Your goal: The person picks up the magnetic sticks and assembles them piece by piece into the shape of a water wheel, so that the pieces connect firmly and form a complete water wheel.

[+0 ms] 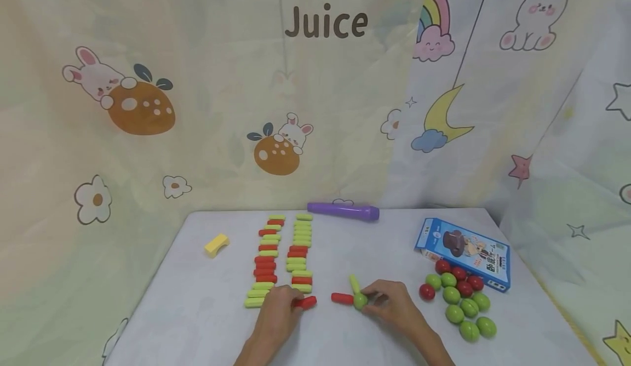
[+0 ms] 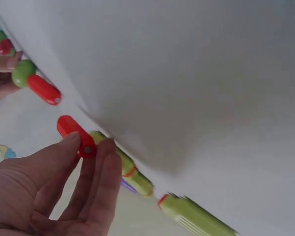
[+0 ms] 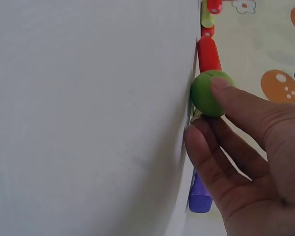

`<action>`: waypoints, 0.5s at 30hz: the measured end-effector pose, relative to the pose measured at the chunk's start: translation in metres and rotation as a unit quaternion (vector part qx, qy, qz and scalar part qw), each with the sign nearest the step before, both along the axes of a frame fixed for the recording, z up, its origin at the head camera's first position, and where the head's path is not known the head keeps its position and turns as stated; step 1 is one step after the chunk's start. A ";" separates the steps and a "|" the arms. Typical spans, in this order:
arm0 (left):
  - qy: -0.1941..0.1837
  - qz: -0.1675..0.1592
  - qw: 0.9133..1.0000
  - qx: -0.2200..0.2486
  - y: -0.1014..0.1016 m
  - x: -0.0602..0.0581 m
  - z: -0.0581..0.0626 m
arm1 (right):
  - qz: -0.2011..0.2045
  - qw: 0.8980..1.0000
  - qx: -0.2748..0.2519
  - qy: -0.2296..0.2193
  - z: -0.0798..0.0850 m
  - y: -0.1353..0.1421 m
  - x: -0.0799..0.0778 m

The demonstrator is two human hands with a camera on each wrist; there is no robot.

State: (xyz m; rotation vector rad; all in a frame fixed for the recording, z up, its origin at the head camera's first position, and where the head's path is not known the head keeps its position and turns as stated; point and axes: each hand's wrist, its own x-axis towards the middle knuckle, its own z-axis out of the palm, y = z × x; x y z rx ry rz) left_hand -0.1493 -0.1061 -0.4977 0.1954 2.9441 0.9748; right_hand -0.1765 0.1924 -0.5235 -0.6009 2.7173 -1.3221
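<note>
My left hand (image 1: 277, 312) pinches a short red stick (image 2: 67, 126) between thumb and fingers, at the near end of two columns of red and yellow-green sticks. To its right, my right hand (image 1: 394, 307) holds a shiny green ball (image 3: 204, 94) between thumb and fingertips, low at the table. One red stick (image 1: 342, 298) reaches left from the ball, pointing toward the left hand's stick. Another stick, yellow-green (image 1: 354, 283), points away from the ball toward the back. The left column (image 1: 264, 265) mixes both colours, as does the right column (image 1: 297, 260).
Several loose green balls (image 1: 454, 314) and red balls (image 1: 426, 292) lie right of the right hand. Behind them is a blue picture box (image 1: 468, 251). A purple baton-like tube (image 1: 343, 211) lies along the back edge, and a yellow notched block (image 1: 217, 245) at the left.
</note>
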 end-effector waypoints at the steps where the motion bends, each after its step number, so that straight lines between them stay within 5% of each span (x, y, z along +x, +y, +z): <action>1: -0.006 -0.007 1.000 0.018 0.002 0.001 0.001 | -0.008 1.000 0.005 0.001 0.000 -0.001 0.001; 8: 0.002 -0.050 0.992 0.114 0.020 0.003 -0.001 | -0.045 0.999 0.024 -0.001 0.002 -0.011 0.005; 15: 0.014 -0.058 0.989 0.133 0.040 0.002 -0.009 | -0.063 0.997 0.031 0.015 0.001 -0.019 0.006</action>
